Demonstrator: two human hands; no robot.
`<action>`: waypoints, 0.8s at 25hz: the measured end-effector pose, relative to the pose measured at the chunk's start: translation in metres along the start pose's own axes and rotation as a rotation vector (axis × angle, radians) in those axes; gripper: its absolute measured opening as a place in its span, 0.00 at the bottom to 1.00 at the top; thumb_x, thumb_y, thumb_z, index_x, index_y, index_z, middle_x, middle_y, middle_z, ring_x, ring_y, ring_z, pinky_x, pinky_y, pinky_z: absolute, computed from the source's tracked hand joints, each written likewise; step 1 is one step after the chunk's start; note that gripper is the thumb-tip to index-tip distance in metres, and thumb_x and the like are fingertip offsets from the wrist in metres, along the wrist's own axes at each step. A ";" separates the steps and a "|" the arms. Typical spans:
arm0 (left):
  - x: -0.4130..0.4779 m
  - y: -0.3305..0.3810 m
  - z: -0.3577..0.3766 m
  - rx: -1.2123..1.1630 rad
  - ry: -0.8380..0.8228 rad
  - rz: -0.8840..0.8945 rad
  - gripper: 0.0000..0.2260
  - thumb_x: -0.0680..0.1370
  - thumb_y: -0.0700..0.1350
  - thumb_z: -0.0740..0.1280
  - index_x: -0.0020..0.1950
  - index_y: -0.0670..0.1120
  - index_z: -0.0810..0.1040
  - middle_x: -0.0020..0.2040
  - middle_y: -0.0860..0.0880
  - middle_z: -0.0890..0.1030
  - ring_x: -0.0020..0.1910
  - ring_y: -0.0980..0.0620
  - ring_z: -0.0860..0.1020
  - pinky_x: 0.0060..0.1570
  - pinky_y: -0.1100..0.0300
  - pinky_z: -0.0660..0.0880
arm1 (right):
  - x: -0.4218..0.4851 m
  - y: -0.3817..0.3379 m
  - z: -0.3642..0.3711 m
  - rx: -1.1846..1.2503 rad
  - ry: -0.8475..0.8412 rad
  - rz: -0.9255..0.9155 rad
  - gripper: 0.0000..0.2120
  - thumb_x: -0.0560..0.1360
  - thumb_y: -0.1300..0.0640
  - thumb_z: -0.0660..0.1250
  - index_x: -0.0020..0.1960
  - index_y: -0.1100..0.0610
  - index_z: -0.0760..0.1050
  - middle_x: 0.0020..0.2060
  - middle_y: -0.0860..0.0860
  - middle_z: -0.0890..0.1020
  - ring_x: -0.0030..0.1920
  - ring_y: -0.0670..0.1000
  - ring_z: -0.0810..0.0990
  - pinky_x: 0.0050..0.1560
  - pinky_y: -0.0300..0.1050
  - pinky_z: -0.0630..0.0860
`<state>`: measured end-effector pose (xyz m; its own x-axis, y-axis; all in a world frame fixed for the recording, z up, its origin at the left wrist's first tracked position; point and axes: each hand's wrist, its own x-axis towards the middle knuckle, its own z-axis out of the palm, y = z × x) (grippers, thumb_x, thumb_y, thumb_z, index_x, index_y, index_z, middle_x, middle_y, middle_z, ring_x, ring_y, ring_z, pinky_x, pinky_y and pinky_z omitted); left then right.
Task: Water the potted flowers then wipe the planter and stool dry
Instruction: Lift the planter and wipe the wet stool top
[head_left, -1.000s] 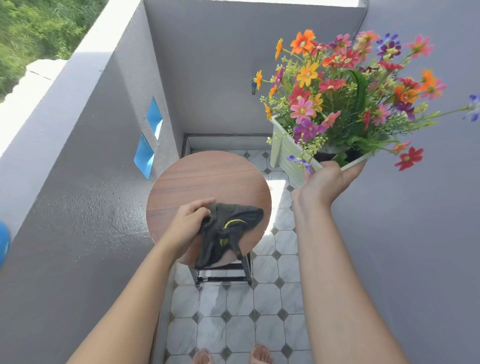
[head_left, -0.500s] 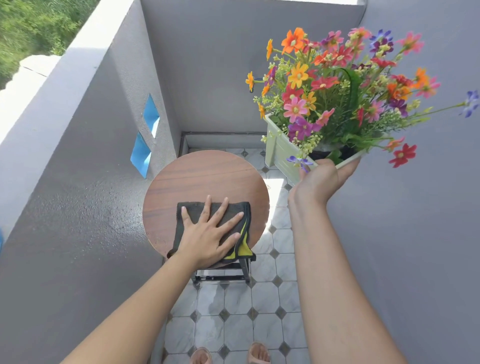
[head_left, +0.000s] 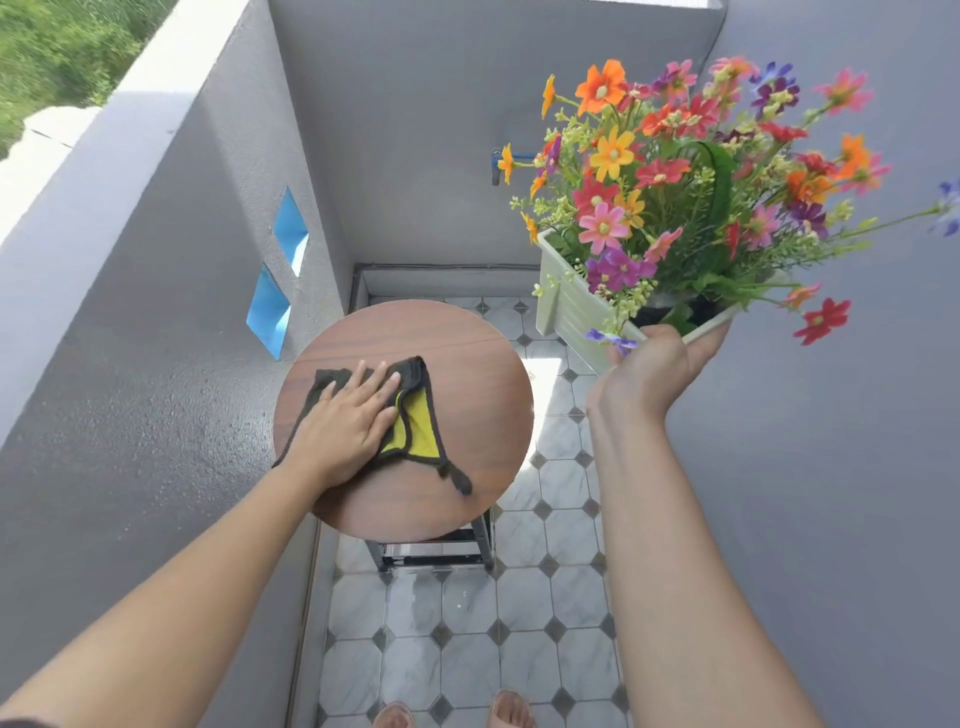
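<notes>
A round brown wooden stool (head_left: 467, 405) stands on the tiled floor at centre. My left hand (head_left: 350, 421) lies flat, fingers spread, pressing a dark cloth with a yellow underside (head_left: 415, 431) onto the stool's left half. My right hand (head_left: 654, 364) holds up a pale green slatted planter (head_left: 566, 306) from underneath, in the air to the right of the stool. The planter is full of colourful flowers (head_left: 691, 171) in orange, pink, red, yellow and purple.
Grey walls close in the narrow balcony on the left, back and right. Two blue diamond openings (head_left: 280, 280) pierce the left wall. A blue tap (head_left: 498, 163) sticks out of the back wall. My feet (head_left: 452, 714) stand on white tiles at the bottom.
My left hand went from holding the bunched cloth to pressing it flat, then slid it left and away across the stool, folding a yellow corner up. The planter stays held up.
</notes>
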<state>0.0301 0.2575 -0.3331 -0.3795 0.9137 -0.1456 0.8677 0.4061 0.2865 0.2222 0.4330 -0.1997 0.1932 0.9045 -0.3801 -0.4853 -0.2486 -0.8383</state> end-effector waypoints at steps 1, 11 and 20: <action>0.013 0.006 -0.005 -0.016 -0.012 -0.032 0.34 0.74 0.62 0.38 0.76 0.49 0.57 0.78 0.50 0.55 0.77 0.50 0.48 0.71 0.44 0.53 | 0.001 -0.001 -0.001 0.004 0.000 -0.002 0.35 0.73 0.71 0.49 0.74 0.44 0.52 0.74 0.48 0.56 0.58 0.51 0.69 0.35 0.37 0.74; -0.050 0.072 0.031 0.277 -0.040 0.441 0.26 0.77 0.66 0.49 0.74 0.60 0.60 0.75 0.46 0.64 0.73 0.37 0.59 0.65 0.36 0.59 | -0.001 -0.001 0.001 0.018 0.001 -0.007 0.35 0.73 0.71 0.50 0.74 0.45 0.53 0.73 0.47 0.57 0.58 0.50 0.69 0.37 0.38 0.74; -0.104 -0.011 0.017 0.113 -0.020 0.443 0.22 0.82 0.55 0.50 0.70 0.45 0.69 0.71 0.47 0.70 0.74 0.51 0.59 0.72 0.55 0.52 | -0.002 -0.001 0.001 0.013 -0.007 -0.008 0.36 0.72 0.71 0.50 0.74 0.44 0.54 0.72 0.48 0.61 0.61 0.52 0.70 0.36 0.39 0.73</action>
<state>0.0654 0.1583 -0.3370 0.0418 0.9978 -0.0506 0.9750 -0.0297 0.2201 0.2215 0.4323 -0.1977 0.1911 0.9088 -0.3710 -0.4952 -0.2371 -0.8358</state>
